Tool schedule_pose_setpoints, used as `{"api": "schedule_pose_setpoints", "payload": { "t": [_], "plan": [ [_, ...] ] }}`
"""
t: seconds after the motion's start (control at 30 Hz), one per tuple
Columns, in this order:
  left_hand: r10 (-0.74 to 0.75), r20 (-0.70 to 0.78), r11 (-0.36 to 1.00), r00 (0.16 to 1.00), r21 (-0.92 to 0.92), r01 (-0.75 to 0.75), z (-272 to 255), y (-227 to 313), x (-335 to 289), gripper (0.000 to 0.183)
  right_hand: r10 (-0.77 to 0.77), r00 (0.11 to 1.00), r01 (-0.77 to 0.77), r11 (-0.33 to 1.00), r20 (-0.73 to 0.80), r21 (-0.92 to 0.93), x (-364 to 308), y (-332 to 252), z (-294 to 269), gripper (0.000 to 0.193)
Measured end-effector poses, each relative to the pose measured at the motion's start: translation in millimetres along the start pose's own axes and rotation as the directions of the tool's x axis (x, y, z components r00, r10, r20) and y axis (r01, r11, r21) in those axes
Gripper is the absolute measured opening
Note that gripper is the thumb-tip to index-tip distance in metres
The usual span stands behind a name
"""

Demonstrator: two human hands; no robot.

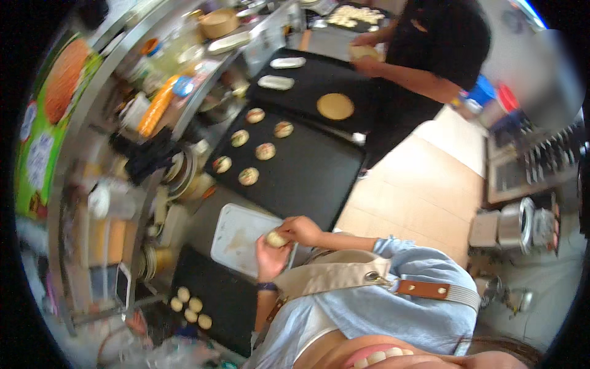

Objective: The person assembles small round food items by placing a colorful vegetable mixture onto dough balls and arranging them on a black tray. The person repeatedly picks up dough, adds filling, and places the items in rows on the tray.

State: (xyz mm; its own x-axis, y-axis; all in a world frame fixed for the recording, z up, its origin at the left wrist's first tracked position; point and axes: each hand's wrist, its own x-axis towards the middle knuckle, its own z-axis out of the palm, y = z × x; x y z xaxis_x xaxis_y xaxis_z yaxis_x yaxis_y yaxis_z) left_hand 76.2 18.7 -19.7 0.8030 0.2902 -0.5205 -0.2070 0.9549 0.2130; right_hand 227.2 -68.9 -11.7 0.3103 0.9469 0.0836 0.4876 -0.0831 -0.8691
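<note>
Head view: a pale dough piece [276, 238] sits between both hands, above the right part of a white tray [233, 222]. The left hand [268, 257] holds it cupped from 6 o'clock; the right hand [301, 230] is narrow and bent against it at 2 o'clock, though how hard it presses cannot be told.

Principal risk: uneven pressure could tear or flatten the dough. Should the left hand loosen, the piece could drop into the tray or over its edge. The wristband [266, 286] is close enough to snag or shed flour, in this assessment.

Surroundings: at 12 o'clock, a dark baking tray [301, 187] bears six topped rounds [265, 151]; at 8 o'clock, another, lower baking tray [230, 295] bears five plain rounds [195, 304]. A co-worker's hands [367, 61] are occupied at 1 o'clock, which could crowd the far side. From 9 to 10 o'clock, a cluttered shelf [55, 246] and a black bundle [144, 154] restrict reach.
</note>
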Motion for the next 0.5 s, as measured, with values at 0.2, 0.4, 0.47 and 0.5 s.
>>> {"api": "schedule_pose_setpoints", "payload": {
  "t": [0.2, 0.4, 0.47, 0.5],
  "plan": [
    [-0.071, -0.029, 0.996, 0.997, 0.046, 0.072, -42, 6, 15, 0.034, -0.041, 0.999, 0.041, 0.998, -0.014, -0.048, -4, 4, 3, 0.021],
    [-0.022, -0.029, 1.000, 0.999, 0.017, 0.022, -46, 4, 9, 0.030, 0.033, 0.992, -0.025, 0.997, 0.121, -0.070, 11, 15, 7, 0.021],
    [0.078, -0.004, 0.993, 0.997, 0.091, -0.078, -35, -6, -1, 0.031, -0.044, 0.997, 0.046, 0.998, 0.062, -0.040, 5, 11, 7, 0.023],
    [0.140, 0.000, 0.965, 0.990, 0.225, -0.137, -23, -2, -8, 0.031, -0.132, 0.991, 0.132, 0.991, 0.006, 0.012, 9, -2, 3, 0.025]
  ]
}}
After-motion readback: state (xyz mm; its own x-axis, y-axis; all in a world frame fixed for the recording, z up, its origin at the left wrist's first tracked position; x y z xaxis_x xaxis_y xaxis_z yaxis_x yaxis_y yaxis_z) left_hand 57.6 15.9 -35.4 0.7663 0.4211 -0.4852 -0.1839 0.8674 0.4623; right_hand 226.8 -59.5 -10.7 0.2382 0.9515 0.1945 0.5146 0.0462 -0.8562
